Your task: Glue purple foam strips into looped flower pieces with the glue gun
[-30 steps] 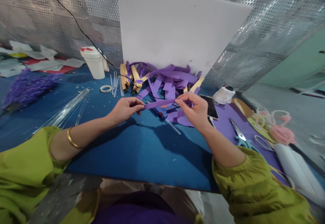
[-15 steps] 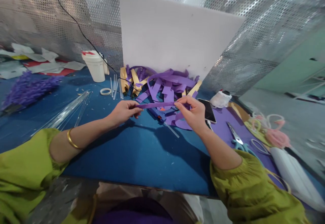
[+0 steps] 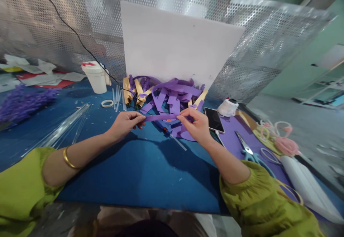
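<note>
A purple strip (image 3: 160, 117) is held taut above the blue bench (image 3: 139, 165), pinched at each end by fingers of the left hand (image 3: 124, 123) and right hand (image 3: 195, 126) (purple scrap pile (image 3: 174, 93) just behind)

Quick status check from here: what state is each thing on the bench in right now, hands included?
purple strip: pulled straight between both hands, off the table
left hand: pinching the strip's left end
right hand: pinching its right end
scissors: lying shut on the purple sheet
phone: flat, screen dark
white tub: upright, lid on
tape roll: lying flat
strip pile: loose, tangled
</note>
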Motion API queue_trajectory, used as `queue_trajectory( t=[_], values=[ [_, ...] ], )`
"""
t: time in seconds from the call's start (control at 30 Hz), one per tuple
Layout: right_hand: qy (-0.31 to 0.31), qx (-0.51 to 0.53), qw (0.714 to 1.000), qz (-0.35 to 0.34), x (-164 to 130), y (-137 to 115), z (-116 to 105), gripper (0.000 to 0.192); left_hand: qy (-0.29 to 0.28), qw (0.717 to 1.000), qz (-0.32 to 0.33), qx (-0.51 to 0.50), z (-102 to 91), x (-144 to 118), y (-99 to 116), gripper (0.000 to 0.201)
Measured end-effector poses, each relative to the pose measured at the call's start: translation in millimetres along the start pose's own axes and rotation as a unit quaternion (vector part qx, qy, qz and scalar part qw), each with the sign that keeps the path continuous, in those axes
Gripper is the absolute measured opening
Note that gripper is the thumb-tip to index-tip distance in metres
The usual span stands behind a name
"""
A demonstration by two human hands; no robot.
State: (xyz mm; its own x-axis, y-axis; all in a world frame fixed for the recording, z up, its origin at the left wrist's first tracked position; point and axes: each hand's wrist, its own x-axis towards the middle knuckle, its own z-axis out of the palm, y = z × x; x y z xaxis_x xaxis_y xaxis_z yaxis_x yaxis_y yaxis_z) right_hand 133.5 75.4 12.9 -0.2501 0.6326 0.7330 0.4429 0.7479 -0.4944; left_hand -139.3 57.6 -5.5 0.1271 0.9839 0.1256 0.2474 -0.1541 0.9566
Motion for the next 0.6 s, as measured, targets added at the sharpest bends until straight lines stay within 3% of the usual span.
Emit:
queue_trajectory(
  t=[0.17,0.6],
  values=[
    [-0.008,0.007,1.0,-0.009,-1.3,-6.2,1.6,0.014,-0.027,0.999,0.022,0.035,0.8,-1.9,-2.8,0.036],
    [-0.037,0.015,0.999,-0.008,-7.7,-14.2,9.2,0.016,-0.036,0.994,0.033,0.097,2.2,-4.7,-1.7,0.036]
  ],
)
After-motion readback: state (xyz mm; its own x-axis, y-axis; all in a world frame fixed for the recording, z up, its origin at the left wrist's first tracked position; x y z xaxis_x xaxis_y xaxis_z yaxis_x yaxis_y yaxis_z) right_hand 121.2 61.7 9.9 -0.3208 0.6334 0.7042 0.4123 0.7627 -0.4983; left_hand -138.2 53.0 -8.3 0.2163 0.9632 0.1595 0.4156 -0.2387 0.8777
